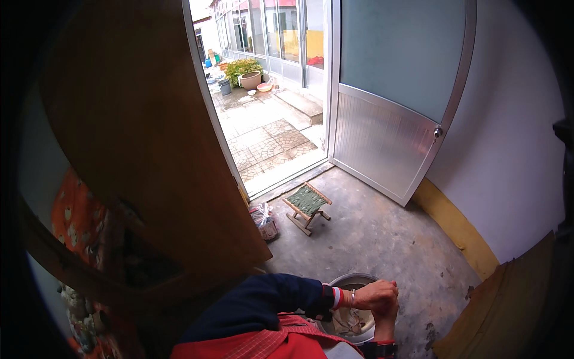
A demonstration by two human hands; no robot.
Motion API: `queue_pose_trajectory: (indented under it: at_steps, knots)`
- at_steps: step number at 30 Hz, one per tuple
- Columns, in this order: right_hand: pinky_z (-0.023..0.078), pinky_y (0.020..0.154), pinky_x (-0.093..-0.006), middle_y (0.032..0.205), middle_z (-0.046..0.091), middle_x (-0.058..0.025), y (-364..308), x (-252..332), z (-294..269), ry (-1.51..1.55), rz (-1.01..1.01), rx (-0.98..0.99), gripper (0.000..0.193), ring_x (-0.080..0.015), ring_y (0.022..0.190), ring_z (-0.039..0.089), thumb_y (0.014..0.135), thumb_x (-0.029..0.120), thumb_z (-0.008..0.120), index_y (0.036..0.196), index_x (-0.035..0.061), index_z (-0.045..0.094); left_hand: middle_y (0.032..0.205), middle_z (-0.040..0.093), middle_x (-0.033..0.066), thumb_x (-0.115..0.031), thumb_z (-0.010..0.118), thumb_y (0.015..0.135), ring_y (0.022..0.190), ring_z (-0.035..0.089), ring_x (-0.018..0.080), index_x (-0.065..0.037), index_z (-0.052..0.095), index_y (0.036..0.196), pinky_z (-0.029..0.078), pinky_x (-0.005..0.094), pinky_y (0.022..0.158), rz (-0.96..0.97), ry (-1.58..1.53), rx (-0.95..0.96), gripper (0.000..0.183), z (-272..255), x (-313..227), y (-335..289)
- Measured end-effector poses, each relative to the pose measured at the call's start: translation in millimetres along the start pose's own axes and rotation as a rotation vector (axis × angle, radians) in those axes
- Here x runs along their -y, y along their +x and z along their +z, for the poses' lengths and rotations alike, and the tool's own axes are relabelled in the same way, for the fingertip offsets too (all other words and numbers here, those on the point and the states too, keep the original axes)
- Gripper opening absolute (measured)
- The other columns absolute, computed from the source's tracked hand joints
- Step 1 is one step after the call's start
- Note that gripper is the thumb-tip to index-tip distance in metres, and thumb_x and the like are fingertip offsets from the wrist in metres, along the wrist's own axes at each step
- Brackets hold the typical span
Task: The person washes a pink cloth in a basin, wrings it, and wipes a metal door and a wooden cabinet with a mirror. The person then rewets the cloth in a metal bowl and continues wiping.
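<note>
The left hand and right hand are held together at the right side of a pale basin, where crumpled beige material is partly seen. A woven-seat stool is placed near the opened door.

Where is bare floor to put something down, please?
Free floor lies between the stool, metal door and basin; also between basin and yellow wall base. Crowded: the basin, where left hand and right hand meet, and left of the stool, by a plastic bag.
</note>
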State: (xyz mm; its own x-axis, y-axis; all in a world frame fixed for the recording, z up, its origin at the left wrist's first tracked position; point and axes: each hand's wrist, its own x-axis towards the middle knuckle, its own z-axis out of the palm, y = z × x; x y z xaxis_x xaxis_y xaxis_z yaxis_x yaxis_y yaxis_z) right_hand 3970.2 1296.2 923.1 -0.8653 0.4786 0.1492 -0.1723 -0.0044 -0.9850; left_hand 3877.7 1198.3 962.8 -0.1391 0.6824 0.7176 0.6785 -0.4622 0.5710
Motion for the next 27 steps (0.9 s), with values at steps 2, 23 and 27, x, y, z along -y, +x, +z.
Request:
queue_pose_trajectory:
  at_steps: [2,23,27]
  knots:
    - [0.046,0.08,-0.03,0.102,0.053,-0.0048,9,3,-6,0.779,0.435,-0.189,0.028,-0.0172,0.093,0.054,0.092,0.024,0.049,0.111,0.004,0.051,0.106,0.049,0.0099,-0.018,0.053,0.085,0.1,0.048,0.0273,-0.007,0.042,0.109,0.039,0.037,0.084,-0.379,-0.297,-0.167,0.029,8,0,-8]
    - [0.043,0.08,-0.0289,0.099,0.052,-0.0039,16,5,21,0.49,0.173,-0.394,0.035,-0.0155,0.093,0.052,0.09,0.04,0.048,0.103,0.0071,0.051,0.095,0.058,0.0023,-0.017,0.053,0.087,0.092,0.054,0.0126,-0.007,0.057,0.102,0.044,0.0259,0.082,-0.964,-0.514,-0.552,0.019,26,8,3]
    - [0.043,0.082,-0.0277,0.104,0.053,-0.0036,15,-32,7,0.832,0.364,0.016,0.035,-0.0137,0.096,0.053,0.091,0.039,0.045,0.109,0.0087,0.05,0.101,0.059,0.0089,-0.007,0.051,0.08,0.105,0.05,0.0269,-0.008,0.059,0.098,0.04,0.0362,0.089,-0.491,0.064,-0.286,0.019,12,5,-2]
